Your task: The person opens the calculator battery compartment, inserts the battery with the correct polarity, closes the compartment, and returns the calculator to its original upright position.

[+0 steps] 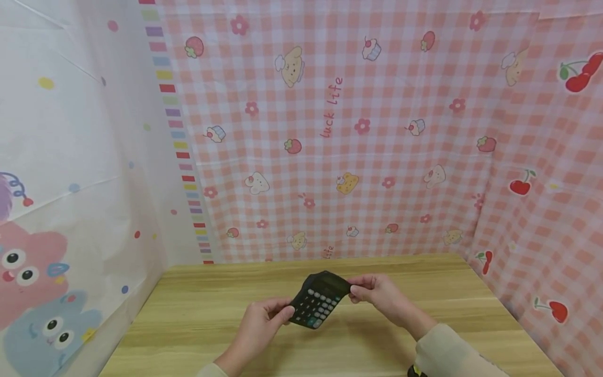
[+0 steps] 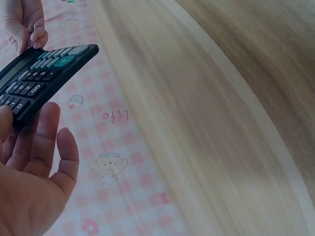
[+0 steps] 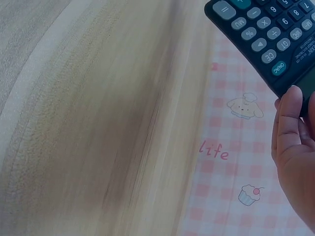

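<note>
A black calculator (image 1: 316, 301) with grey, black and green keys is held tilted above the wooden table, its key side toward the head camera. My left hand (image 1: 261, 323) pinches its lower left edge, thumb on the key side and fingers behind. At the opposite upper right corner, near the display, my right hand (image 1: 382, 297) pinches it between thumb and fingers. The left wrist view shows the calculator (image 2: 37, 81) with the left thumb beside its number keys. In the right wrist view, the right hand (image 3: 295, 142) grips the calculator (image 3: 275, 37) at the display end.
The wooden table (image 1: 198, 309) spreads under both hands. A small black and yellow object (image 1: 414, 372) shows partly beside the right sleeve at the bottom edge. Pink checked cloth (image 1: 330, 157) hangs behind and to the right, with white patterned cloth (image 1: 85, 157) on the left.
</note>
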### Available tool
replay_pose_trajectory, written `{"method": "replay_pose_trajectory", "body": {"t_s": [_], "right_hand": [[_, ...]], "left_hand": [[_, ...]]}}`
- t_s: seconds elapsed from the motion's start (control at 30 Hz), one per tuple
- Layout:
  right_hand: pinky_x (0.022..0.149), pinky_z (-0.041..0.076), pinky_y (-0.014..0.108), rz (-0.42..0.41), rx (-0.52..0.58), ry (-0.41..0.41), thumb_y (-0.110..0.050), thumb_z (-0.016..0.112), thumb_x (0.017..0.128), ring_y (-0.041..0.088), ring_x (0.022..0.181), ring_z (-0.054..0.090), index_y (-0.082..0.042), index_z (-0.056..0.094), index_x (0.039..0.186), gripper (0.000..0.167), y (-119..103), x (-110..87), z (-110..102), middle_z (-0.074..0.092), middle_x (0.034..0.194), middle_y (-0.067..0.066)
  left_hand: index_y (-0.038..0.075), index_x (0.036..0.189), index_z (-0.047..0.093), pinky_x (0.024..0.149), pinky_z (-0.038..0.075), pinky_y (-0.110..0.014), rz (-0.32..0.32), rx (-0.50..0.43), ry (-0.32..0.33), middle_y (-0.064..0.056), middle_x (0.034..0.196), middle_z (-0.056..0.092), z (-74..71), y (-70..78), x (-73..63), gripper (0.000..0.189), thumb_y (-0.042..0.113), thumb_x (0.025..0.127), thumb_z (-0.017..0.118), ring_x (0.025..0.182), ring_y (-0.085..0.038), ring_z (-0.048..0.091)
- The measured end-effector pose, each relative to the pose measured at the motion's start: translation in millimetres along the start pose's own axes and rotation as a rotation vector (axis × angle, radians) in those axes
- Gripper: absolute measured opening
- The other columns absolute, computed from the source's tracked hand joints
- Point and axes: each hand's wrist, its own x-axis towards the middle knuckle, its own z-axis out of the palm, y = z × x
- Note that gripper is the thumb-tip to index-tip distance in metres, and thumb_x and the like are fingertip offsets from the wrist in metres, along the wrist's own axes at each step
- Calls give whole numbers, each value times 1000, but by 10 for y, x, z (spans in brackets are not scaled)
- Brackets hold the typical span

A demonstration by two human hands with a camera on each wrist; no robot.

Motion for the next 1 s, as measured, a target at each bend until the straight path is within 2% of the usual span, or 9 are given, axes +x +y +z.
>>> {"method": "replay_pose_trajectory", "body": {"t_s": [0.23,0.4,0.53,0.67,0.87,1.0], "right_hand": [[97,61,37,-5,29,28,-13,65,107,13,93,75,10,67,133,35,-12,18,12,81,112,10],[93,62,35,-12,41,51,-14,66,107,13,89,75,9,69,130,33,-25,24,19,82,109,9],[91,62,33,-20,54,56,-15,66,107,13,88,76,9,70,130,34,-34,24,16,82,107,9],[88,63,30,-14,54,61,-16,67,107,12,86,75,9,69,132,36,-42,29,13,82,106,8],[85,63,34,-10,14,76,-19,67,107,14,83,73,6,71,133,37,-75,36,20,81,100,5],[83,63,34,-3,1,97,-20,68,106,14,81,72,6,72,131,36,-96,50,25,80,98,6]], "left_hand": [[5,118,81,75,63,-22,-14,-21,8,-8,106,83,18,12,-9,30,30,102,74,89,-9,76],[4,117,81,76,65,-29,-32,-61,5,-9,105,83,31,15,-12,29,28,102,74,86,-10,75],[0,118,79,77,66,-31,-64,-125,-7,-12,105,82,55,20,-22,28,23,102,74,85,-12,75],[-4,118,77,75,65,-28,-96,-176,-23,-16,106,82,88,14,-54,30,21,102,74,85,-14,76],[-7,122,75,74,64,-25,-130,-243,-56,-17,106,82,135,-39,-89,32,20,104,72,83,-20,79],[-10,127,72,74,65,-29,-162,-301,-78,-19,109,81,164,-71,-102,36,19,105,70,84,-25,81]]}}
